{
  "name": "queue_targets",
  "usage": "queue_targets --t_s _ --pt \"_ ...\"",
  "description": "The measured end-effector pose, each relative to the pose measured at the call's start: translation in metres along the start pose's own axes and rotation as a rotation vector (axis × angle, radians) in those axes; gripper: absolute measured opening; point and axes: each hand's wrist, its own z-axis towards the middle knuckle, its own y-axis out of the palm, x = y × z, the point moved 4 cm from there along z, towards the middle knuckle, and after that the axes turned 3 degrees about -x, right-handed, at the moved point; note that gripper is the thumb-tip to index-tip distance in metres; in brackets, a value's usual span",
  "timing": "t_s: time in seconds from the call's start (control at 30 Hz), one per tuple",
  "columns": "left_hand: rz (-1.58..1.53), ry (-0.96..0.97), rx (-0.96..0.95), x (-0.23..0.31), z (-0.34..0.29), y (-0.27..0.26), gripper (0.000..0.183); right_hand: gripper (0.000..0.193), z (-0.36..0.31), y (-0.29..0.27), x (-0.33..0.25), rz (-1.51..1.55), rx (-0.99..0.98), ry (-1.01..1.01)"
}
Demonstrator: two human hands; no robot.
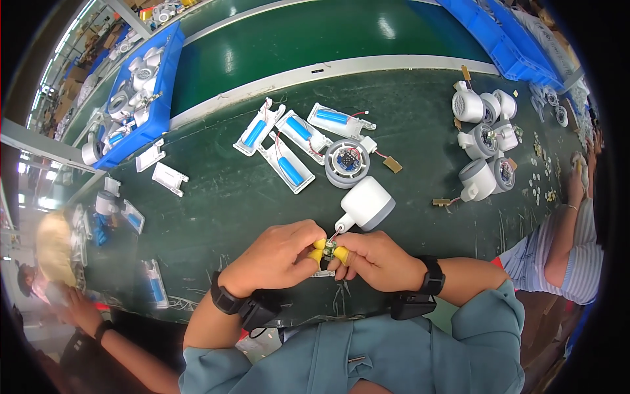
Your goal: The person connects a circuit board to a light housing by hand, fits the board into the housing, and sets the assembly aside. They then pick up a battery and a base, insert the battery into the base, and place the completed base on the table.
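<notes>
Close to my body, my left hand (282, 255) and my right hand (379, 261) meet with fingers pinched around a small green circuit board (329, 247). Yellow covers sit on some of my fingertips. Thin wires run from the board to the neck of a white round-bodied housing with a grey rim (367, 202), lying just beyond my hands. Under my fingers the edge of a white piece shows; most of it is hidden. Farther off lies a round grey-rimmed unit (348, 163) with its dark circuit board facing up.
White handle shells (289, 167) with blue cylindrical cells lie beyond my hands. More white housings (477, 178) stand to the right. A blue crate (172, 82) full of housings is at left; a blue crate (525, 62) stands far right. Co-workers sit on both sides, one arm (141, 348) at lower left.
</notes>
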Motion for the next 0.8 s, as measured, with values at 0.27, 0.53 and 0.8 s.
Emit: queue_targets --t_s 0.27,0.53,0.8 --pt "-0.005 0.097 0.023 0.003 0.003 0.004 0.023 0.026 -0.003 0.000 0.006 -0.006 -0.004 0.008" --pt "-0.059 -0.013 -0.037 -0.001 0.007 0.002 0.022 0.017 0.001 -0.001 0.008 -0.035 -0.006 0.000" --pt "0.039 -0.100 -0.001 0.008 -0.001 -0.009 0.020 0.012 0.002 0.003 0.008 -0.259 0.043 -0.160"
